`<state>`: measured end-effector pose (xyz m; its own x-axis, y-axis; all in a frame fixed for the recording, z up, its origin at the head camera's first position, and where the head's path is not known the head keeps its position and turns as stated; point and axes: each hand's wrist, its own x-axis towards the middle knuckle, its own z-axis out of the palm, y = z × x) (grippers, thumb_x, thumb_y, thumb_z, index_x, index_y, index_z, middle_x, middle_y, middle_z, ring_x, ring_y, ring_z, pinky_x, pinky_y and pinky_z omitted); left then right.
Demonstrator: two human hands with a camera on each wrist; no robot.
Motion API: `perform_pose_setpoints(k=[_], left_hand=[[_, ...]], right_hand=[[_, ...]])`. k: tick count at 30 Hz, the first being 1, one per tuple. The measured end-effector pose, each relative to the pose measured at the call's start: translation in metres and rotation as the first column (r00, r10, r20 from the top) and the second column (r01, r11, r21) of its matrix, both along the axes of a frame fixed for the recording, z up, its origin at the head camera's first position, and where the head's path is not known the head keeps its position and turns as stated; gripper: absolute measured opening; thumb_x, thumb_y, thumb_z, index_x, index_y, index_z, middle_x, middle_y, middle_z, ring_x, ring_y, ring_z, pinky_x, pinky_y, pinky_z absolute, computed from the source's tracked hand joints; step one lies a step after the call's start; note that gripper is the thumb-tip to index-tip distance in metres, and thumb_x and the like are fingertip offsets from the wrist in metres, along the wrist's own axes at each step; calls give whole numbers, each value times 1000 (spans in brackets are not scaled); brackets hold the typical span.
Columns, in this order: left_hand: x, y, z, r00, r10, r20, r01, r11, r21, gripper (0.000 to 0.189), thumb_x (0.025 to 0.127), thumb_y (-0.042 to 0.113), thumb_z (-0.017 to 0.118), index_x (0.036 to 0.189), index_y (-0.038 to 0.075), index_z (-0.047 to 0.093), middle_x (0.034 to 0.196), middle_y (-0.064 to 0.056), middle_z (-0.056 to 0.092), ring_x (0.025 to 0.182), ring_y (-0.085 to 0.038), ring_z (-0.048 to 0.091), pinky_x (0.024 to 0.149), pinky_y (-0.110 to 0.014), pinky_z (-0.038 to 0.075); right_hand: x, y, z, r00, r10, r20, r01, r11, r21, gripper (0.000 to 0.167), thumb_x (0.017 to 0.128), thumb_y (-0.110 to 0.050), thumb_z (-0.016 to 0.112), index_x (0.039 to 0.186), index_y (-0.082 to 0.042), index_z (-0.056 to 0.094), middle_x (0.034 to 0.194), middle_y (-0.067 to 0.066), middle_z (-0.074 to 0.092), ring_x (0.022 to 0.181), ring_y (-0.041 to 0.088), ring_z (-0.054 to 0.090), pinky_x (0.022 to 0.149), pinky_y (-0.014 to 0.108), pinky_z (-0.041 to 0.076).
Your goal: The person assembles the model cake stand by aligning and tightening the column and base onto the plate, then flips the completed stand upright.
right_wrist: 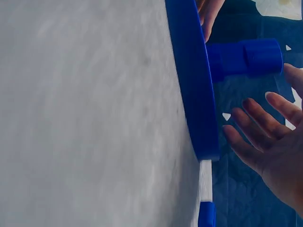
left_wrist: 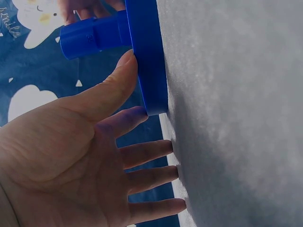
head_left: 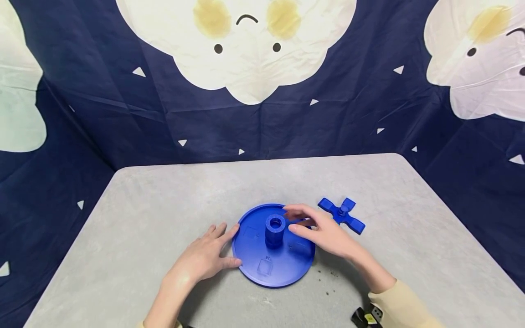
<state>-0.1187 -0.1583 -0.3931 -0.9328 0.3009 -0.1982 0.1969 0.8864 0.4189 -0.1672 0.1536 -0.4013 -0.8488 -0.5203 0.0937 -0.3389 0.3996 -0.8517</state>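
A round blue plate with a raised rim lies flat on the table. From its middle rises a short blue hollow post, upright, with a round hole in its top. My left hand rests at the plate's left edge, thumb and index finger touching the rim, the other fingers spread onto the tabletop. Beside the post, on its right, hovers my right hand with loosely bent, parted fingers and nothing between them. The right wrist view shows the right thumb close to the post's top; contact is unclear.
A blue four-armed cross piece with a small central knob lies on the grey table, behind and right of the plate. Dark crumbs dot the front. A black object sits by the right sleeve. A cloud-print curtain hangs behind.
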Motion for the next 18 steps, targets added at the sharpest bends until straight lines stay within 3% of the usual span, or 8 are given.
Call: perform_pose_setpoints(k=[5, 8, 13, 18], left_hand=[[0, -1, 0, 1000, 4, -2, -4, 1000, 1, 87, 85, 49, 79, 157, 17, 44, 162, -26, 40, 151, -52, 32, 115, -72, 35], [1, -2, 0, 1000, 11, 2, -11, 1000, 1, 86, 85, 48, 79, 157, 17, 44, 162, -25, 40, 152, -52, 31, 116, -71, 34], [1, 0, 1, 1000, 7, 3, -7, 1000, 5, 87, 85, 49, 80, 157, 17, 44, 162, -25, 40, 152, -52, 31, 117, -71, 34], [0, 1, 1, 1000, 4, 3, -4, 1000, 5, 88, 84, 50, 80, 157, 17, 44, 162, -25, 40, 152, -52, 31, 117, -71, 34]], right_hand=[[-1, 14, 0, 995, -29, -92, 30, 999, 10, 48, 101, -26, 68, 146, -14, 56, 139, 12, 67, 126, 30, 66, 104, 49, 56], [-2, 25, 0, 980, -56, -191, 67, 996, 52, 46, 100, -23, 69, 144, -16, 58, 134, 12, 69, 117, 29, 70, 98, 44, 59], [-7, 47, 3, 916, -112, -386, 163, 982, 101, 45, 95, -11, 74, 139, -13, 63, 123, 7, 73, 100, 22, 71, 86, 35, 61], [-8, 71, 6, 871, -144, -470, 233, 963, 138, 49, 90, -4, 76, 137, -7, 63, 120, 10, 72, 98, 23, 69, 82, 35, 61]])
